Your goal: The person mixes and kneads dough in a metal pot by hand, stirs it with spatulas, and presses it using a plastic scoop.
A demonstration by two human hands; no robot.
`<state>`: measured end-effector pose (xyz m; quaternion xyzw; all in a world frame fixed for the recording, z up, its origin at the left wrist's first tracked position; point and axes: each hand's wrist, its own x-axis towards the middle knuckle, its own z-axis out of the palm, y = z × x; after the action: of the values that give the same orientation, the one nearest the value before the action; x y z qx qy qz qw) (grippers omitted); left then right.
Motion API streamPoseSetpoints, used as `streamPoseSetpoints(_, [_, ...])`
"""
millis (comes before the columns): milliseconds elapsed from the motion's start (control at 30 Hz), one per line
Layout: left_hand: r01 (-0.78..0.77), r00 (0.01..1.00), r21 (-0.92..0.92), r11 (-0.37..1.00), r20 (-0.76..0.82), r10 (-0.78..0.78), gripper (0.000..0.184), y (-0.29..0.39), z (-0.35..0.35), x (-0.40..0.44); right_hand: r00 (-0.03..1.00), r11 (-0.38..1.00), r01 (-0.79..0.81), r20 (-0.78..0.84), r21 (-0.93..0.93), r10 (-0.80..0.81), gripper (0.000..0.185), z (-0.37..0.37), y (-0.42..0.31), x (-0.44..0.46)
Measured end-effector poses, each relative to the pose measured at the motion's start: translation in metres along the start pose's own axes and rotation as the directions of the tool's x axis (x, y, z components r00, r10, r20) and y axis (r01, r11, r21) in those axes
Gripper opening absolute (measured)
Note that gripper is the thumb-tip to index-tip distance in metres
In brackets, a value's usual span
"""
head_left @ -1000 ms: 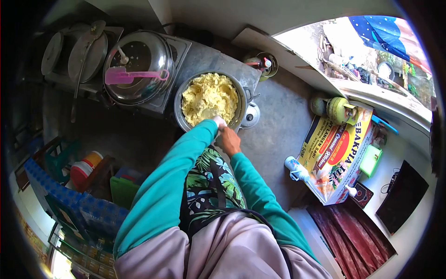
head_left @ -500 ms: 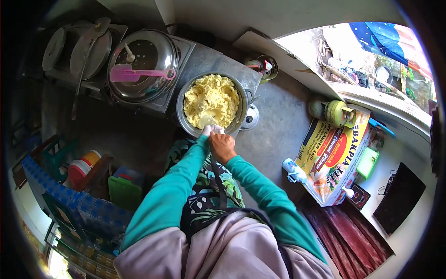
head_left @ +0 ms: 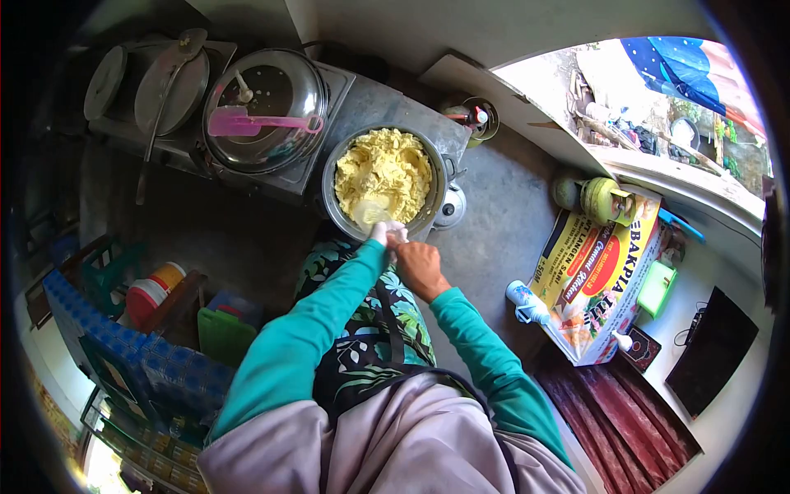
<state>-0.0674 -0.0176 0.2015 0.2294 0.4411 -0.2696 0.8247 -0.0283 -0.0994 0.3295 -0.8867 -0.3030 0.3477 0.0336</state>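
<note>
Yellow mash [head_left: 385,169] lies heaped in a round metal pot [head_left: 328,188], which stands at the near end of a grey counter [head_left: 376,100]. A translucent round-ended tool [head_left: 372,213] lies against the mash at the pot's 7 o'clock. The person's left hand [head_left: 384,234] grasps the near end of this tool, at the pot's 6 o'clock rim. The right hand [head_left: 422,265] meets it from the 5 o'clock side, fingers curled in against the left hand; whether they also grip the tool cannot be told.

Just beside the pot, between 3 and 4 o'clock, is a round metal lid [head_left: 452,212] with a dark knob. At 10 o'clock a large domed metal lid [head_left: 271,66] carries a pink spatula [head_left: 234,123]; farther out the same way, a long-handled metal turner [head_left: 192,43] lies across a round metal disc [head_left: 181,103]. A red-topped bottle [head_left: 477,118] stands at 2 o'clock. Well apart, a green gas cylinder [head_left: 601,200] is near 3 o'clock, a printed BAKPIA carton [head_left: 594,276] at 4, and a light-blue flask [head_left: 527,300] between 4 and 5.
</note>
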Motion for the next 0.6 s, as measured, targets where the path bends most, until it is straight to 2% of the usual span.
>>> streamPoseSetpoints(33, [-0.029,0.999,-0.139,0.990,-0.027,0.025,0.033,0.011,-0.002,-0.013,0.989,0.981,0.131,-0.054,-0.144,-0.140,0.035,0.001,-0.008,0.006])
streamPoseSetpoints(67, [0.078,0.997,-0.186,0.980,-0.010,-0.081,0.027,0.021,-0.009,-0.013,0.974,0.967,0.164,-0.126,-0.194,-0.190,0.028,0.014,-0.014,0.022])
streamPoseSetpoints(100, [0.182,0.983,-0.233,0.955,0.010,-0.185,0.022,0.034,-0.015,-0.008,0.998,0.995,0.055,-0.001,-0.089,-0.056,0.021,0.010,-0.028,0.038])
streamPoseSetpoints(133, [0.293,0.956,-0.222,0.930,0.037,-0.292,0.025,0.036,-0.025,0.015,0.998,0.997,0.038,-0.039,-0.073,-0.041,0.021,0.020,-0.027,0.050])
streamPoseSetpoints(167, [0.298,0.954,-0.228,0.927,0.037,-0.298,0.025,0.037,-0.031,0.038,0.997,0.998,0.017,-0.074,-0.056,-0.021,0.021,0.032,-0.022,0.058])
streamPoseSetpoints(233, [0.264,0.961,0.116,0.958,0.048,-0.271,0.030,0.020,-0.050,0.068,0.988,0.973,-0.105,-0.088,0.207,0.126,0.024,0.041,-0.012,0.056])
streamPoseSetpoints(267, [0.071,0.990,0.399,0.914,0.088,-0.115,0.034,0.011,-0.063,0.088,0.975,0.934,-0.196,-0.045,0.298,0.219,0.031,0.035,-0.014,0.047])
streamPoseSetpoints(300, [0.067,0.990,0.401,0.914,0.090,-0.112,0.034,0.010,-0.063,0.095,0.974,0.935,-0.195,-0.049,0.297,0.219,0.031,0.040,-0.017,0.039])
streamPoseSetpoints(333, [0.136,0.975,0.695,0.706,0.032,-0.220,0.030,0.010,-0.059,0.100,0.948,0.840,-0.278,-0.008,0.466,0.318,0.035,0.052,-0.019,0.030])
streamPoseSetpoints(367, [0.164,0.946,0.900,0.404,-0.027,-0.324,0.028,0.010,-0.054,0.104,0.915,0.712,-0.339,0.039,0.615,0.402,0.040,0.063,-0.018,0.026])
streamPoseSetpoints(400, [0.185,0.959,0.934,0.305,-0.103,-0.264,0.028,0.009,-0.048,0.096,0.902,0.645,-0.350,0.058,0.679,0.428,0.056,0.079,-0.017,0.021])
streamPoseSetpoints(467, [0.232,0.968,0.894,0.383,-0.174,-0.182,0.027,0.003,-0.036,0.083,0.908,0.646,-0.342,0.064,0.683,0.413,0.054,0.087,-0.009,0.012])
streamPoseSetpoints(500, [0.207,0.976,0.799,0.564,-0.130,-0.175,0.026,-0.004,-0.034,0.081,0.915,0.649,-0.335,0.072,0.683,0.397,0.051,0.084,0.000,0.010])
streamPoseSetpoints(533, [0.159,0.986,0.611,0.776,-0.054,-0.159,0.026,-0.010,-0.029,0.076,0.931,0.790,-0.336,0.052,0.513,0.362,0.055,0.066,0.008,0.010])
streamPoseSetpoints(567, [0.114,0.992,0.367,0.923,0.013,-0.127,0.027,-0.013,-0.016,0.062,0.955,0.886,-0.297,0.085,0.357,0.285,0.057,0.029,0.008,0.003])
streamPoseSetpoints(600, [0.081,0.995,0.190,0.978,0.039,-0.090,0.027,-0.010,0.001,0.041,0.990,0.978,-0.144,0.033,0.153,0.140,0.056,-0.002,0.008,-0.007])
